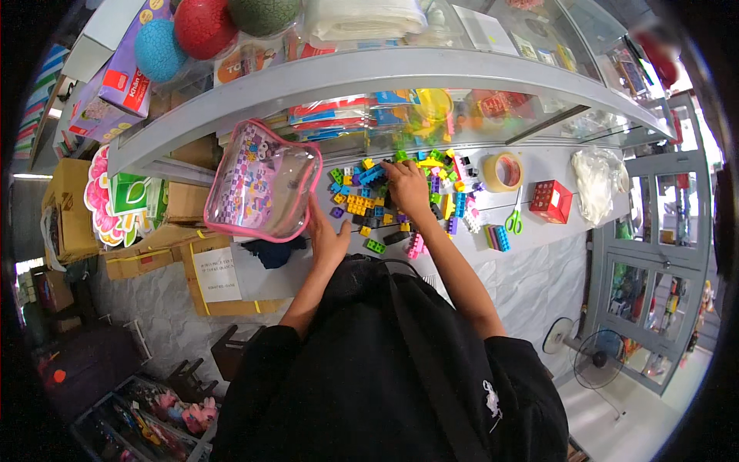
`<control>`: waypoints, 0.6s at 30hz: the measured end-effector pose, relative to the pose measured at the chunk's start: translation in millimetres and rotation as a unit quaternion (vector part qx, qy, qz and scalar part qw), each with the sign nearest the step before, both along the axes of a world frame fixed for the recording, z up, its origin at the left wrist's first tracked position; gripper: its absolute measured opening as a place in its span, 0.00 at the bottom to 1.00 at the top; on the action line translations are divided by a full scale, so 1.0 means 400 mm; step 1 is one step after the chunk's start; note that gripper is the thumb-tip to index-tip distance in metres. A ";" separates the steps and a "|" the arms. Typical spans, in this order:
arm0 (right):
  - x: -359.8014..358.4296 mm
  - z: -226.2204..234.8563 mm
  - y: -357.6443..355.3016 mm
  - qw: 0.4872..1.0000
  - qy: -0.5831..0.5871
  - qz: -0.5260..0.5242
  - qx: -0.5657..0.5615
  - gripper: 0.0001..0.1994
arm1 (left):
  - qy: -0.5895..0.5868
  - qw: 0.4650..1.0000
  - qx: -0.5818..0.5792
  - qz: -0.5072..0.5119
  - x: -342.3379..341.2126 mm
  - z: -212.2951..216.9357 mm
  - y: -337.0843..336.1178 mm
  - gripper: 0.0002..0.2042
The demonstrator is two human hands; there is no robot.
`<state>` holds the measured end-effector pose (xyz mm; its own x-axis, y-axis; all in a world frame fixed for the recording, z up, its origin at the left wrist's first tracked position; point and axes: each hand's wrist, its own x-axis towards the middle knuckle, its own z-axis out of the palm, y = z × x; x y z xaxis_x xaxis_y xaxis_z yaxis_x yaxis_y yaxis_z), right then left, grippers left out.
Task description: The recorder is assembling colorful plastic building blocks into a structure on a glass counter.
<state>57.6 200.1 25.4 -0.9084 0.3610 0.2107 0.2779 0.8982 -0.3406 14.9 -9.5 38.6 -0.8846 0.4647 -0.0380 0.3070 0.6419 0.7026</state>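
Nearest, at six o'clock of the view, only a black top and both bare forearms rising toward the worktop (539,231).

Left hand (327,235) at about eleven o'clock from the body, palm flat and fingers spread against the lower right edge of a clear pouch with pink trim (262,181); no pinching grip there, only a steadying touch. Pouch tilted on its edge, mouth not visible, contents hard to tell through the printed plastic, so cannot say how many pieces already inside.

Right hand (408,189) at twelve o'clock, laid on the pile of coloured building blocks (400,204), fingers curled down into it; cannot tell if a block is pinched or only touched.

Judging from this: most blocks loose on the worktop, spread from the pouch toward three o'clock, so much work probably left.

Further at two o'clock: a roll of tape (503,171), green-handled scissors (514,221), a small red box (551,201). Farthest, at twelve o'clock, a glass shelf (369,73).
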 end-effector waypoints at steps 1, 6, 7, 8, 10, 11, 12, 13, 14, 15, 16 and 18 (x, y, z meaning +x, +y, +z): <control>0.001 -0.001 0.003 1.000 0.019 0.002 0.002 0.14 | 0.002 1.000 0.026 0.010 -0.006 0.013 -0.003 0.45; 0.038 -0.009 0.011 0.998 0.037 0.041 0.009 0.08 | -0.064 0.993 0.097 0.004 -0.021 -0.006 -0.023 0.40; 0.048 -0.004 0.008 0.998 0.047 0.043 -0.026 0.07 | -0.055 0.994 0.089 -0.011 -0.017 -0.032 -0.027 0.39; 0.060 0.002 0.004 0.996 0.057 0.045 -0.060 0.07 | -0.045 0.995 0.081 -0.026 -0.012 -0.057 -0.034 0.37; 0.088 0.028 -0.006 0.990 0.082 0.029 -0.115 0.06 | -0.138 0.990 0.028 -0.025 -0.017 -0.010 -0.019 0.35; 0.101 0.041 -0.017 0.979 0.109 0.013 -0.170 0.05 | -0.226 0.973 -0.027 -0.023 -0.021 0.007 -0.014 0.32; 0.118 0.053 -0.034 0.979 0.107 0.014 -0.171 0.05 | -0.227 0.973 -0.027 -0.022 -0.020 -0.008 -0.017 0.32; 0.136 0.064 -0.054 0.892 0.114 -0.030 -0.436 0.04 | -0.285 0.956 0.057 -0.032 -0.019 -0.027 -0.019 0.30; 0.156 0.070 -0.072 0.734 0.112 -0.072 -0.666 0.04 | -0.340 0.929 0.141 -0.042 -0.017 -0.047 -0.021 0.28; 0.183 0.058 -0.082 0.591 0.100 -0.069 -0.798 0.05 | -0.342 0.928 0.139 -0.046 -0.014 -0.034 -0.012 0.28; 0.200 0.062 -0.104 0.502 0.086 -0.056 -0.859 0.06 | -0.456 0.863 0.206 -0.071 -0.013 0.003 -0.001 0.23; 0.209 0.058 -0.152 0.459 0.033 -0.044 -0.887 0.07 | -0.562 0.778 0.265 -0.094 -0.011 0.038 0.016 0.19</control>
